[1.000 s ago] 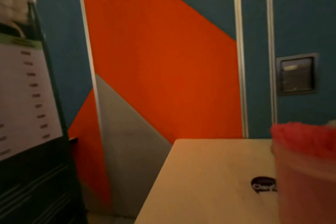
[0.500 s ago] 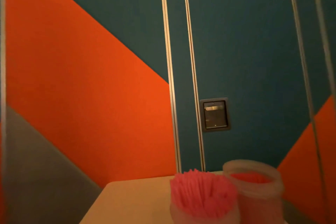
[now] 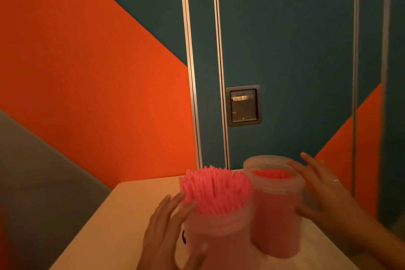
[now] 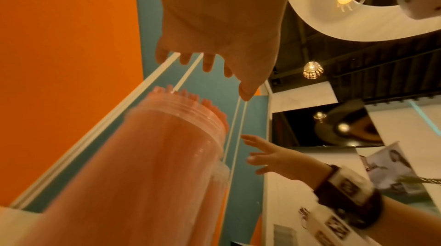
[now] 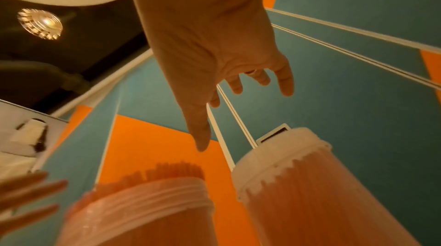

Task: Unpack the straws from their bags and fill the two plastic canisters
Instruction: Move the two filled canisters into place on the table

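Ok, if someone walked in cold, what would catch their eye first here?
Two clear canisters packed with pink straws stand side by side on the table. An open left hand and right hand flank them. Behind, a bold orange-and-teal wall.
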Tool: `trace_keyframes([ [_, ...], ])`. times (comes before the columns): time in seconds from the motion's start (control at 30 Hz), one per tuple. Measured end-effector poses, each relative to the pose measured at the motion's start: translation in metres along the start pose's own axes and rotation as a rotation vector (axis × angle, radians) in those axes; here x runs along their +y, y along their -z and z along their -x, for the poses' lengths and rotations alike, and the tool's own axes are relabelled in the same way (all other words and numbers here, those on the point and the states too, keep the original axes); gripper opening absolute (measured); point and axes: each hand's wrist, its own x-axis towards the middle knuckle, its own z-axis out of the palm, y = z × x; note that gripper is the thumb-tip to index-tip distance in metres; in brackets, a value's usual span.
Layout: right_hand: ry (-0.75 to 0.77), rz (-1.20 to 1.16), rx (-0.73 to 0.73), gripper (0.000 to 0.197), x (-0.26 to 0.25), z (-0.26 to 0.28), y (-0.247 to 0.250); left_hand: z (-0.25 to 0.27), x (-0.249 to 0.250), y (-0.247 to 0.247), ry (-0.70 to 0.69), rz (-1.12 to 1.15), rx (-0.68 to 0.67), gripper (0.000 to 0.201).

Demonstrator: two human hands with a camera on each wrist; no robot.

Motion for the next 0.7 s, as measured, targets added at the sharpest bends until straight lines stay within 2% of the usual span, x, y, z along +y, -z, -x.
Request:
trace_keyframes([
  [0.03,-0.096,0.057,-0.075,0.102,0.0,-0.009,-0.007,-0.021,0.017,-0.009,-0.031,-0.005,-0.051,0.069],
  [0.07,-0.169,0.111,-0.096,0.102,0.002,-0.018,-0.012,-0.025,0.027,-0.019,0.0,-0.042,-0.092,0.077],
  [0.1,-0.203,0.118,-0.071,0.103,0.006,-0.025,-0.02,-0.026,0.032,-0.031,0.048,-0.06,-0.11,0.086],
  [0.13,-0.223,0.063,-0.036,0.103,0.009,-0.029,-0.028,-0.025,0.036,-0.037,0.164,0.031,-0.119,0.095],
  [0.2,-0.275,-0.162,0.055,0.099,0.01,-0.029,-0.041,-0.017,0.038,-0.05,0.39,0.224,-0.095,0.113],
  [0.23,-0.294,-0.294,0.1,0.099,0.01,-0.029,-0.05,-0.015,0.041,-0.056,0.426,0.308,-0.045,0.121],
  [0.27,-0.342,-0.416,0.135,0.105,0.009,-0.027,-0.059,-0.012,0.043,-0.061,0.445,0.392,0.003,0.13],
  [0.33,-0.441,-0.597,0.218,0.133,0.009,-0.027,-0.075,-0.009,0.039,-0.074,0.509,0.513,0.051,0.145],
  [0.4,-0.495,-0.707,0.273,0.15,0.008,-0.028,-0.088,-0.011,0.035,-0.083,0.561,0.594,0.059,0.152],
  [0.53,-0.467,-0.67,0.296,0.152,0.002,-0.029,-0.108,-0.017,0.021,-0.092,0.625,0.645,0.056,0.157],
  [0.6,-0.539,-0.66,0.334,0.15,-0.003,-0.028,-0.113,-0.016,0.02,-0.095,0.73,0.664,0.043,0.161],
  [0.7,-0.624,-0.706,0.366,0.147,-0.004,-0.027,-0.122,-0.012,0.02,-0.099,0.764,0.717,0.036,0.163],
])
